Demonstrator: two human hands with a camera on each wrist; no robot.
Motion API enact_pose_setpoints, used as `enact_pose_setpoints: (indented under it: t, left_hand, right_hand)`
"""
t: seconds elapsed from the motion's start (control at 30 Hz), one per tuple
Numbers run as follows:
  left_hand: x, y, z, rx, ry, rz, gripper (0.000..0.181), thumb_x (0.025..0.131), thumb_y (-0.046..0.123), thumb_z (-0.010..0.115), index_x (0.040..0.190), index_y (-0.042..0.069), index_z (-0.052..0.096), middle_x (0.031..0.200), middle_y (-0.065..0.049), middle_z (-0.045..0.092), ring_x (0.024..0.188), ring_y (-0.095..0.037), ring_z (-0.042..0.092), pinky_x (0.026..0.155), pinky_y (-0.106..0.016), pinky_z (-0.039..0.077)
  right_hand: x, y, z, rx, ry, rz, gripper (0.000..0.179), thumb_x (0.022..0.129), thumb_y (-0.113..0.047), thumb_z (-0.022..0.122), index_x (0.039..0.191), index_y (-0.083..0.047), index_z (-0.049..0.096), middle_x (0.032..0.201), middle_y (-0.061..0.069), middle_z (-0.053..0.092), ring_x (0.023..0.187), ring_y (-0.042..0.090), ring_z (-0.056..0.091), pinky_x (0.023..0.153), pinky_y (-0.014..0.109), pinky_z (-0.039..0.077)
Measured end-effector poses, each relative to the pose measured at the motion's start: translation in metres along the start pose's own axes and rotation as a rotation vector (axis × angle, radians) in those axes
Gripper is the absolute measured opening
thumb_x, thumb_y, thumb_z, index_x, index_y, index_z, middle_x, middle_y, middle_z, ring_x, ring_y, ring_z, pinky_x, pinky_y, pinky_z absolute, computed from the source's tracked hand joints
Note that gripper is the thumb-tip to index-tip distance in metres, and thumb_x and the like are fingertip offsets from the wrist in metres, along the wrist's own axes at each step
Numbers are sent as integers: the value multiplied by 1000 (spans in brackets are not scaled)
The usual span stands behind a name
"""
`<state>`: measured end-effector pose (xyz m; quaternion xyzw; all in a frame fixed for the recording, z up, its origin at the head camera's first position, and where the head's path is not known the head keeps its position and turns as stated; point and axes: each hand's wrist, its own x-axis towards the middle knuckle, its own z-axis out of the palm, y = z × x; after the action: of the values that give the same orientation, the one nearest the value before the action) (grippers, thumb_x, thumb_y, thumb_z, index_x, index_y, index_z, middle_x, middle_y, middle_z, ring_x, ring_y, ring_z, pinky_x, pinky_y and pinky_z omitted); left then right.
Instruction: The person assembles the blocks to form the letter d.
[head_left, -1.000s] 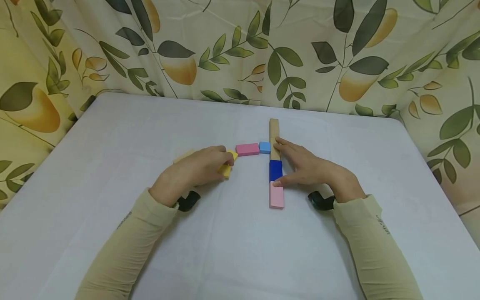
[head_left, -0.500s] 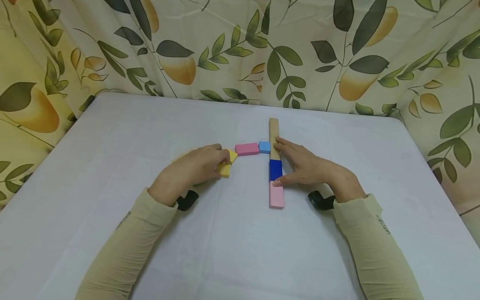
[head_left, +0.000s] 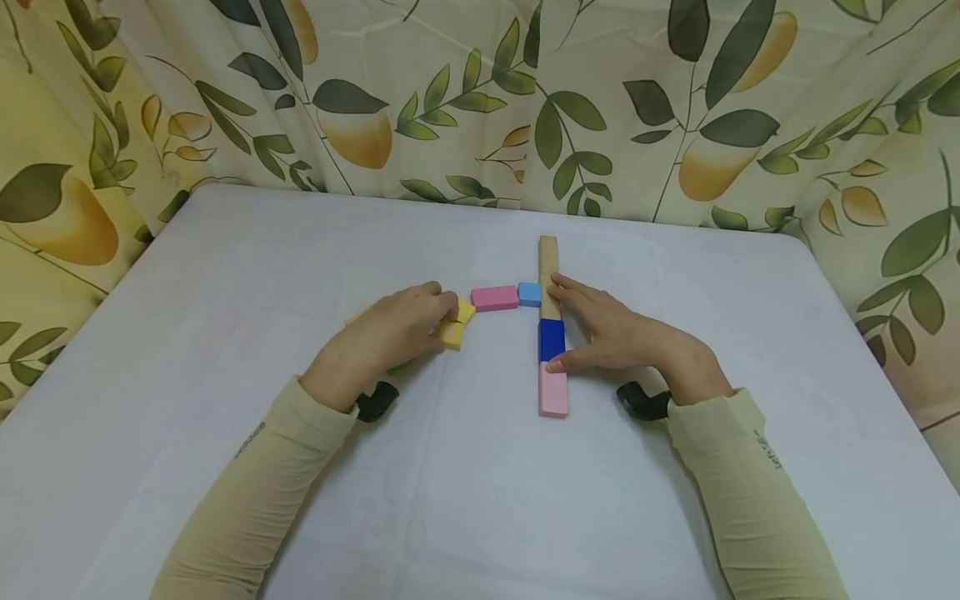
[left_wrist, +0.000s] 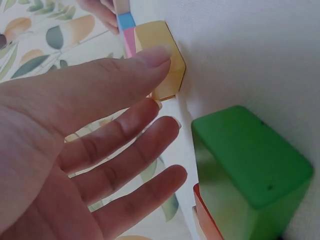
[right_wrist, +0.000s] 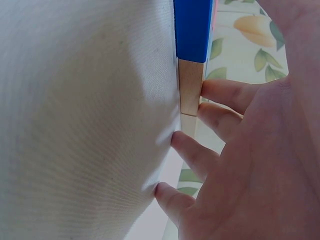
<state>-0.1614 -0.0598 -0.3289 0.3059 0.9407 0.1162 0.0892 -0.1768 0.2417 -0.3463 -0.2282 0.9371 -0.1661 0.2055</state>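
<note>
My left hand [head_left: 390,329] pinches a small yellow block [head_left: 452,335] between thumb and fingers. Right against it lies another yellow block [head_left: 466,311], near the left end of a pink block [head_left: 494,298]. In the left wrist view the thumb lies across the yellow pieces [left_wrist: 160,40], the other fingers behind. My right hand [head_left: 618,333] rests beside a straight row of blocks, its fingertips on the bare wooden block [head_left: 551,304] and its thumb at the joint of the dark blue block [head_left: 552,340] and the pale pink block [head_left: 553,393].
A light blue block [head_left: 529,294] joins the pink block to the row. Under the left hand stand a green block [left_wrist: 250,155] and a red block [left_wrist: 206,212], mostly hidden in the head view. A white cloth [head_left: 480,500] covers the table, with a patterned curtain [head_left: 450,92] behind.
My left hand has pushed the nearer yellow block a little away from me and turned it, bringing it up against the other yellow one. The right hand and its row have stayed put.
</note>
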Motion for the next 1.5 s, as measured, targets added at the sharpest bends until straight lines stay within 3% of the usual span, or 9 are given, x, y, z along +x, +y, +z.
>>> enact_pose_setpoints:
  t: [0.53,0.77,1.03,1.23,1.5]
  left_hand:
    - [1,-1,-2,-5,-47,-40,37,85,21,80,115,6,64,102,-6,62,88,-19,57,80,-31,53]
    - [-3,-7,-12,-57,-68,-131,33,92,24,71,120,10,62,112,-6,62,93,-21,58,85,-36,52]
    - [-19,-29,-33,-114,-22,-229,29,98,17,62,125,6,59,121,-12,61,101,-26,58,93,-42,51]
    - [-28,-38,-36,-114,-68,-269,28,99,14,57,125,3,59,120,-16,60,102,-28,56,92,-43,50]
    - [-23,-45,-28,-105,-156,-315,28,102,13,49,126,4,59,123,-18,58,101,-28,55,86,-39,51]
  right_hand:
    - [1,0,0,-3,-3,0,112,77,-64,73,158,-8,19,168,8,3,153,40,8,119,65,13]
    - [1,0,1,-1,-4,0,112,77,-64,74,158,-9,19,168,9,3,153,41,8,119,65,14]
    - [2,-1,1,4,-7,-2,113,77,-62,75,158,-8,19,168,9,2,153,41,7,119,65,13]
    - [2,0,1,-9,-5,1,113,77,-64,74,158,-8,19,168,9,2,153,40,7,119,64,13]
    - [1,0,1,-6,-7,2,113,77,-62,75,158,-7,18,168,9,2,153,40,6,120,64,12]
